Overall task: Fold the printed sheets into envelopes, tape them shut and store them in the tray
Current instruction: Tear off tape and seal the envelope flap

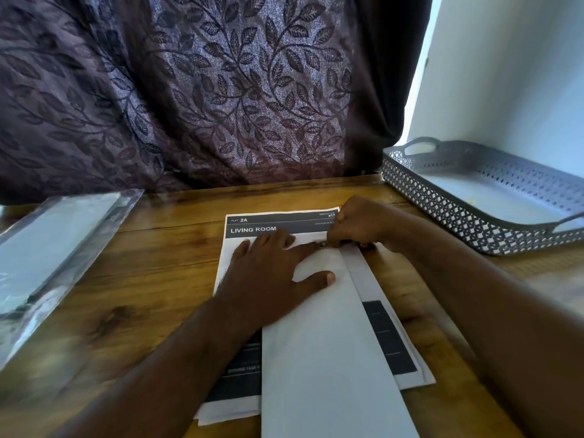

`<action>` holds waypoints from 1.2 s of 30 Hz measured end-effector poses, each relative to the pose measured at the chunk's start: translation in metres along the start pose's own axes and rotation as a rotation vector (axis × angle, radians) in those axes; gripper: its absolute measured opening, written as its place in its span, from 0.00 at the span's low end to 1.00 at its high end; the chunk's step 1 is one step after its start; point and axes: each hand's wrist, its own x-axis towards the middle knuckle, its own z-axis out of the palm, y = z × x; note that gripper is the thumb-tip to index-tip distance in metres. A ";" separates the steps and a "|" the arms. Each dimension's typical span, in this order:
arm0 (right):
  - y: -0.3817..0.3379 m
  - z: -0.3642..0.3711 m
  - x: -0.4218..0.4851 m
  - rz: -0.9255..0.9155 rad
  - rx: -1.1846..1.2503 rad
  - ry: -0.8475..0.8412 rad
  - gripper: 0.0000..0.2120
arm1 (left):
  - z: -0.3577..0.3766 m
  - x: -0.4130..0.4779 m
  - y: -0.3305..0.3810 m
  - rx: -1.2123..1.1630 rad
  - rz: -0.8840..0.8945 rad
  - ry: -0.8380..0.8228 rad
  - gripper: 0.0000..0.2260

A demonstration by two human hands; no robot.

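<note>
A stack of white printed sheets [252, 224] with black header bands lies at the middle of the brown wooden table [142, 279], the top page reading "FLAT 2A" and "LIVING ROOM". Over this stack, running lengthwise from its header band back past its near edge, lies a folded sheet [325, 343], plain white side up. A long crease slants along it, and a narrow pale flap is turned over on its right side. Black printed blocks of the stack show on either side of it. The left hand [275, 273] lies flat on the far part of the folded sheet, fingers spread and thumb stretched toward the crease, pressing the paper down onto the stack. The right hand [360, 226] sits at the stack's far right corner, its fingers curled and bunched, pinching the top end of the narrow flap. The exact contact is hidden under the knuckles. Both forearms cross the near edge of the stack and cover part of its print. Right of the stack and farther back, well apart from it, stands a grey plastic lattice tray [442, 200] with loop handles. Left of the stack lies a clear plastic sleeve [53, 248], blurred. Behind the stack hangs a purple leaf-patterned curtain [205, 90].
</note>
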 end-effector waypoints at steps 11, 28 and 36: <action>0.004 -0.003 0.004 0.060 0.042 0.026 0.12 | 0.002 0.001 -0.002 -0.021 0.008 0.023 0.33; -0.001 0.015 0.001 0.029 -0.133 0.196 0.21 | 0.006 0.003 -0.005 -0.040 0.029 0.068 0.31; 0.008 0.004 0.004 0.045 -0.069 0.166 0.16 | 0.009 0.004 -0.006 -0.010 0.017 0.080 0.33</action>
